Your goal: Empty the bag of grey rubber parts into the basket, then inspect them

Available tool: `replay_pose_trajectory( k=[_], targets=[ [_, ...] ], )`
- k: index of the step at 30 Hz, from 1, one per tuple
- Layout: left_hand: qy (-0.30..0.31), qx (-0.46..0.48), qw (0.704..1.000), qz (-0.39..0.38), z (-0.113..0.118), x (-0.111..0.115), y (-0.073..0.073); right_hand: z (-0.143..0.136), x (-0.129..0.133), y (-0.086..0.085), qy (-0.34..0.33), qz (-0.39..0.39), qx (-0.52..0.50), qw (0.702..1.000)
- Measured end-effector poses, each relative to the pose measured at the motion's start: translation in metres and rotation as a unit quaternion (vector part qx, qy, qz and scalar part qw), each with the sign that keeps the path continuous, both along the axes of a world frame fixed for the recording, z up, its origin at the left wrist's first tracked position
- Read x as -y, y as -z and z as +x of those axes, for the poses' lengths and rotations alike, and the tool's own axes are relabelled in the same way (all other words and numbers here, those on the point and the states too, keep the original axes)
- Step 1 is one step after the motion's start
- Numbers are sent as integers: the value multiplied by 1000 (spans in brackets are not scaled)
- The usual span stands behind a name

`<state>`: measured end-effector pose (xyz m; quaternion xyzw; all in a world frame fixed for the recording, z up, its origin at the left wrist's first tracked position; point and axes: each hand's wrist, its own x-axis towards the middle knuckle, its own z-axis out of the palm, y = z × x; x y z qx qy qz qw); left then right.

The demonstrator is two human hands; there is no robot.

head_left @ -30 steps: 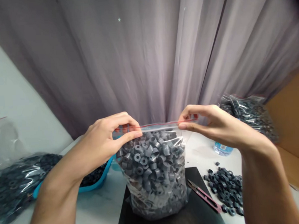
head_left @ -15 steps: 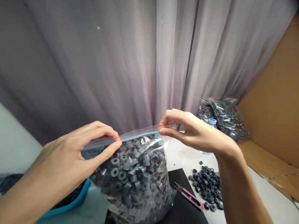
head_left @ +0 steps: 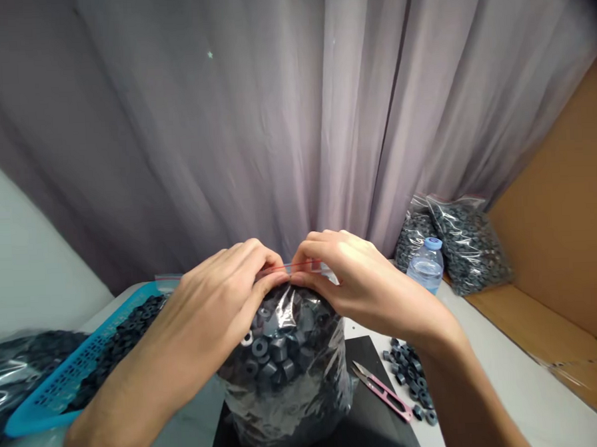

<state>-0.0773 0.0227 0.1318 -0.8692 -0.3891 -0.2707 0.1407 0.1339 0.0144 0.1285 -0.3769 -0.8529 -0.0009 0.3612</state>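
A clear zip bag (head_left: 291, 377) full of dark grey ring-shaped pieces stands upright on a black board (head_left: 374, 433). Its top edge has a red line. My left hand (head_left: 226, 287) pinches that edge between thumb and fingers, left of the middle. Right beside it, my right hand (head_left: 351, 281) pinches the same edge, and the two thumbs nearly touch. Pink thread snips (head_left: 382, 390) lie on the board to the right of the bag.
A blue basket (head_left: 42, 397) of dark pieces and another filled bag (head_left: 26, 371) are at the left. Loose rings (head_left: 411, 374) lie on the white table (head_left: 527, 378). A water bottle (head_left: 425, 267) and filled bags (head_left: 472, 244) stand back right, before a curtain (head_left: 253, 119).
Both hands have come together along the bag's top edge, which was stretched wide between them before. The view has shifted slightly, showing more of the basket and the bottle.
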Motion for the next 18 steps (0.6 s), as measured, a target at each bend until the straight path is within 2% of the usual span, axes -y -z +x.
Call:
replay_pose_trajectory(
  k=[3,7,11,15,18],
  targets=[
    [5,-33,998,50,4,0,1,3,-1,0,4,-3,-30,1000],
    [-9,-49,994,92,8,3,1,3,-1,1,7,26,-17,1000],
    [-20,-22,998,54,-5,8,-8,-1,0,1,18,66,-31,997],
    [-24,-4,999,22,-26,6,-17,-1,-3,2,30,57,-28,998],
    [-10,3,1000,-13,-34,1,-17,-1,-4,4,28,45,-8,999]
  ],
)
